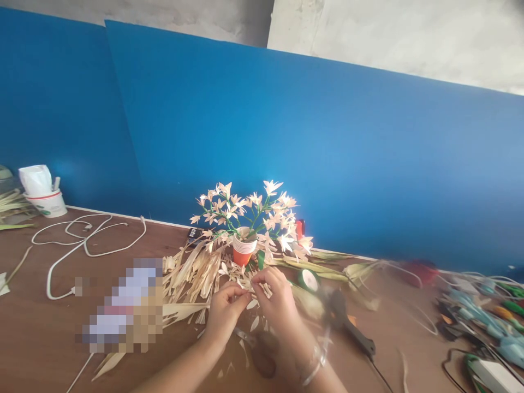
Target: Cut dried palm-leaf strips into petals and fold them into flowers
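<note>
At lower centre of the frame, the left hand [227, 309] and right hand [277, 297] were observed nearly fingertip to fingertip, thumbs and forefingers closed in pinches; anything gripped was too small to be identified. The orange paper cup [244, 255] of pale flowers [256, 200] was noted upright at centre, just above the fingertips, its long axis vertical, the right hand marginally nearer. Loose petals [254, 323] were scattered just below.

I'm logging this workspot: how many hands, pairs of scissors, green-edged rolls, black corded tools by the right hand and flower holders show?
Hands, left hand and right hand: 2
Scissors: 1
Green-edged roll: 1
Black corded tool: 1
Flower holder: 1
Total: 6
</note>
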`<control>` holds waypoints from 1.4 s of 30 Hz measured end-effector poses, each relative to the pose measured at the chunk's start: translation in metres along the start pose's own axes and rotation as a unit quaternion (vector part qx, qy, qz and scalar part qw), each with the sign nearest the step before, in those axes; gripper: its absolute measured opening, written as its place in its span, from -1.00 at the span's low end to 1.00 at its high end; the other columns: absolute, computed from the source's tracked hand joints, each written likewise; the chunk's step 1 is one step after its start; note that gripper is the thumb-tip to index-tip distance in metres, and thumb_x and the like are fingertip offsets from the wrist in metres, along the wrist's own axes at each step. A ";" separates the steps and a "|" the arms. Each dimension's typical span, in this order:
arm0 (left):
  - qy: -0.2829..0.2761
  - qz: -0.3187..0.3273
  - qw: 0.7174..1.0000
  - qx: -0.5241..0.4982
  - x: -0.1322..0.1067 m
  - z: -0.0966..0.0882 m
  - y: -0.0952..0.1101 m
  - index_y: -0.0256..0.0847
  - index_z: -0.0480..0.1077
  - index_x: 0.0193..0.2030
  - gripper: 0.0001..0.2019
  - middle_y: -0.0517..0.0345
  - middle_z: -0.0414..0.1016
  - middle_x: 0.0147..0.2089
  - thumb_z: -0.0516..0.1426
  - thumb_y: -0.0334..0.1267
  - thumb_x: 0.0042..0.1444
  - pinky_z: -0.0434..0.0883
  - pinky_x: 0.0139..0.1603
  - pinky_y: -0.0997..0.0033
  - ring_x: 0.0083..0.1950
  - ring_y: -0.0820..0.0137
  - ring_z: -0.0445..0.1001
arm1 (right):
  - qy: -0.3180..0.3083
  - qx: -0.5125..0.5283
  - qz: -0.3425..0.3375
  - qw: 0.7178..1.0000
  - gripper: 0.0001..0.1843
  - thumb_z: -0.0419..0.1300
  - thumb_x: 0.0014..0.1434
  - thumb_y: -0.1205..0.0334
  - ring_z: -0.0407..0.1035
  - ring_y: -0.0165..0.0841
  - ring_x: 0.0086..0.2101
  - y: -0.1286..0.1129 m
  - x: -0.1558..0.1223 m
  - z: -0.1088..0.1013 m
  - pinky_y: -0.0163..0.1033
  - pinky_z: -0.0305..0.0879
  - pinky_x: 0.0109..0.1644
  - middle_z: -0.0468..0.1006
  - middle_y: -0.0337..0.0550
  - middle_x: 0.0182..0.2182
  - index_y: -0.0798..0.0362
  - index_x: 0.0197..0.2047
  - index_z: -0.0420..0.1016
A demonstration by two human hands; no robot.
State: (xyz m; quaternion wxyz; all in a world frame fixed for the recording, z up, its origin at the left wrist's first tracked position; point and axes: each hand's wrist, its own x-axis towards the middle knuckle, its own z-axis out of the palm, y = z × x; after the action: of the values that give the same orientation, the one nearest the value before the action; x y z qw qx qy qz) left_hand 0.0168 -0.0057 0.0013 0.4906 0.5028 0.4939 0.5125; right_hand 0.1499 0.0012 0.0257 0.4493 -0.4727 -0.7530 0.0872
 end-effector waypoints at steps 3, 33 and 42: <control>0.001 0.002 1.000 0.001 0.000 0.000 0.000 -0.21 0.44 -0.61 -0.84 0.20 0.29 -0.46 0.17 -0.20 -0.13 0.18 -0.36 0.43 -0.41 0.39 0.26 | -0.001 -0.007 -0.002 1.000 -0.85 0.11 0.06 0.47 0.30 -0.33 -0.36 -0.001 0.000 0.000 -0.24 0.19 -0.27 0.46 -0.23 -0.45 0.03 -0.42 0.37; 0.101 0.062 0.993 -0.005 0.013 -0.007 -0.022 -0.20 0.52 -0.46 -0.80 -0.01 0.47 -0.13 0.22 -0.10 -0.08 0.23 0.10 0.19 0.02 0.15 0.36 | -0.218 -0.149 0.080 0.961 -0.63 0.07 -0.13 0.57 0.38 -0.30 -0.33 0.019 -0.009 0.006 -0.28 0.20 -0.24 0.53 -0.15 -0.41 -0.03 -0.42 0.59; 0.100 0.052 0.993 -0.026 0.013 -0.006 -0.023 -0.21 0.52 -0.46 -0.78 -0.01 0.48 -0.14 0.23 -0.08 -0.10 0.24 0.08 0.20 0.01 0.16 0.37 | -0.235 -0.179 0.080 0.952 -0.67 0.10 -0.10 0.50 0.33 -0.28 -0.36 0.025 -0.013 0.006 -0.26 0.15 -0.31 0.47 -0.13 -0.42 -0.06 -0.39 0.60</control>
State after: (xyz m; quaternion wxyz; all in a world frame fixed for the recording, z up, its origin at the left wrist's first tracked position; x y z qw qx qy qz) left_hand 0.0105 0.0076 -0.0211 0.4245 0.4613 0.5004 0.5972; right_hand 0.1630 0.0060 0.0002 0.1594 -0.5703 -0.8002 0.0953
